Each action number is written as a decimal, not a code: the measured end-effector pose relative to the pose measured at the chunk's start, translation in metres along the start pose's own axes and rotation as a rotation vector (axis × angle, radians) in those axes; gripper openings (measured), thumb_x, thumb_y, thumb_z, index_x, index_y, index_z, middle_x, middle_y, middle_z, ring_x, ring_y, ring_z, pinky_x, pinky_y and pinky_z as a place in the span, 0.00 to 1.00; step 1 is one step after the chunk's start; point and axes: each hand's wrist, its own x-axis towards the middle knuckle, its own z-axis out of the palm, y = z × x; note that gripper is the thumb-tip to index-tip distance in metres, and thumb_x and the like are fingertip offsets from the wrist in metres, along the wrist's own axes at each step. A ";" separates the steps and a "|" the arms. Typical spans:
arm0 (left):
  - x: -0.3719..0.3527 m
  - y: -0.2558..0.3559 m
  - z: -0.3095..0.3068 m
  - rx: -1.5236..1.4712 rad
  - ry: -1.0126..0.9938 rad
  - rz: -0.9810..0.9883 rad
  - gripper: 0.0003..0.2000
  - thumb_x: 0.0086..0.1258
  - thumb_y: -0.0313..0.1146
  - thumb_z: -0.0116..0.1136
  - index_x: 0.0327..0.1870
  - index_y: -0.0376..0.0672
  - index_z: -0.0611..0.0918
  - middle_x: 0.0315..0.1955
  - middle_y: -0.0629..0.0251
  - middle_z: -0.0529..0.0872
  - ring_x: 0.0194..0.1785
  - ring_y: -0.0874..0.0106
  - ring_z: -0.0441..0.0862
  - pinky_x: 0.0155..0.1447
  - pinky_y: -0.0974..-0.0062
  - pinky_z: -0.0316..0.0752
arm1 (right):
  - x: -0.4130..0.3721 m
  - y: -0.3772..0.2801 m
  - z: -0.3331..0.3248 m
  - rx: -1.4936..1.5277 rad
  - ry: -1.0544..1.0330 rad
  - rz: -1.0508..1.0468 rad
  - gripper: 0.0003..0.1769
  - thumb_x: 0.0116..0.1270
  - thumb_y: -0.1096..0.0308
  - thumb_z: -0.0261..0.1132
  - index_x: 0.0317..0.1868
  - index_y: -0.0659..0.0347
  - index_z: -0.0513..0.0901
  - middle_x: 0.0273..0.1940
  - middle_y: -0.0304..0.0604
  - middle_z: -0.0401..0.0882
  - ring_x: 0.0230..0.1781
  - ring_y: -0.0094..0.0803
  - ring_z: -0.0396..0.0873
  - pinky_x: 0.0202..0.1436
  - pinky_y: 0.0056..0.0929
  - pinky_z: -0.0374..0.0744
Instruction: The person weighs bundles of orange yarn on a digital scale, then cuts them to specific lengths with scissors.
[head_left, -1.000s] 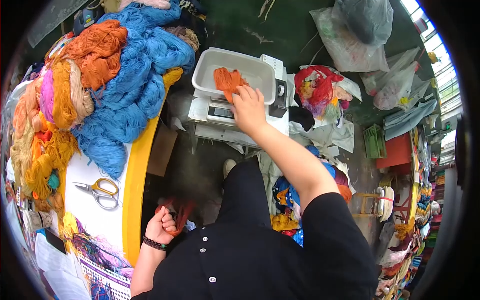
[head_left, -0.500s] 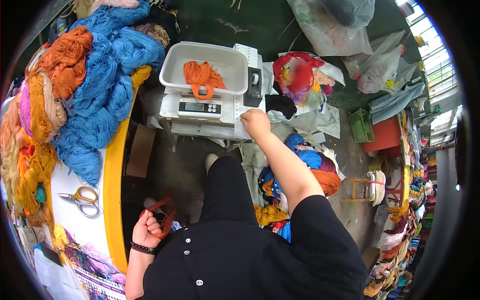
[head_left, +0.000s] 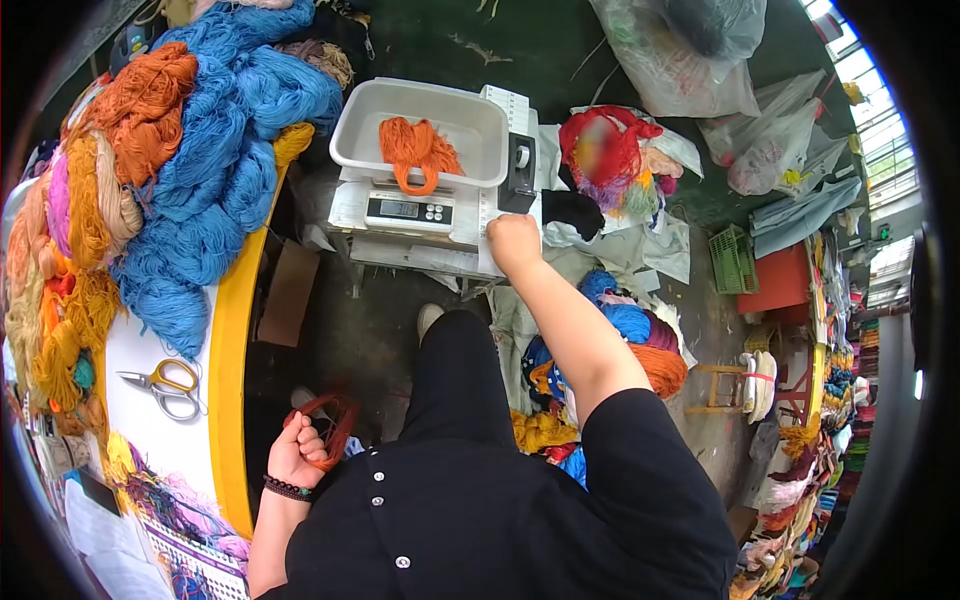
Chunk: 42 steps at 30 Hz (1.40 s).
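Since the first frame, the right hand (head_left: pixel 513 243) is sitting off the orange yarn (head_left: pixel 415 150), now at the small tabletop's (head_left: pixel 348 205) front right corner. That yarn is lying in the white tray (head_left: pixel 472 120), one loop hanging over the front rim; tray is sitting on the scale (head_left: pixel 408 209). Black device (head_left: pixel 518 172) is standing just right of tray. Hands are staying well apart: right curling closed, holding nothing visible, corner contact can't tell; left hand (head_left: pixel 297 450) clamping red yarn (head_left: pixel 338 428), low. Scissors (head_left: pixel 168 388) are lying on the left tabletop (head_left: pixel 150 430), near blue yarn (head_left: pixel 195 200).
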 end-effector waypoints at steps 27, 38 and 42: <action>-0.018 0.009 0.003 -0.166 -0.277 0.025 0.15 0.75 0.47 0.46 0.35 0.46 0.77 0.14 0.79 0.65 0.16 0.85 0.59 0.21 0.88 0.55 | 0.082 -0.097 -0.091 0.438 0.335 -0.321 0.37 0.52 0.79 0.62 0.66 0.59 0.65 0.32 0.43 0.78 0.39 0.43 0.78 0.47 0.40 0.75; -0.055 0.031 0.039 0.165 -0.872 0.278 0.19 0.76 0.36 0.46 0.65 0.40 0.71 0.70 0.54 0.63 0.22 0.85 0.60 0.22 0.89 0.56 | -0.101 -0.197 -0.301 1.544 -0.356 -0.864 0.32 0.62 0.76 0.58 0.68 0.64 0.62 0.39 0.46 0.79 0.37 0.42 0.80 0.34 0.35 0.79; -0.088 0.024 0.083 0.528 -0.774 0.418 0.18 0.74 0.34 0.47 0.59 0.31 0.73 0.57 0.49 0.78 0.19 0.85 0.64 0.24 0.86 0.60 | -0.111 -0.206 -0.322 1.183 -0.607 -0.877 0.34 0.62 0.75 0.55 0.70 0.52 0.59 0.37 0.40 0.79 0.35 0.42 0.81 0.31 0.35 0.79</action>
